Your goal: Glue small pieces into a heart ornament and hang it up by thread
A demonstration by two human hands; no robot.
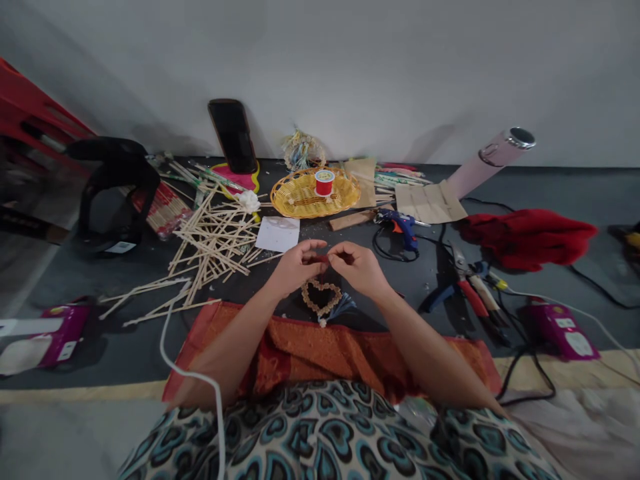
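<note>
My left hand (296, 268) and my right hand (361, 268) meet fingertip to fingertip over the middle of the work surface. The right thumb and forefinger are pinched together on something too small to make out. My left fingers curl towards the thumb, and whatever lies between them is hidden. Just below both hands is a heart-shaped ornament (334, 308) with a beaded-looking, light brown outline. A blue tassel (344, 305) spreads at its lower right, and a small pale bead sits at its tip. Whether a thread joins the ornament to my fingers does not show.
Loose wooden sticks (215, 240) lie left of a white paper square (278, 234). Behind are a yellow basket (295, 208) with a red thread spool (324, 183) and a leaning phone (233, 137). A blue glue gun (404, 227), pliers (473, 293) and cables lie right; an orange towel (310, 347) lies in front.
</note>
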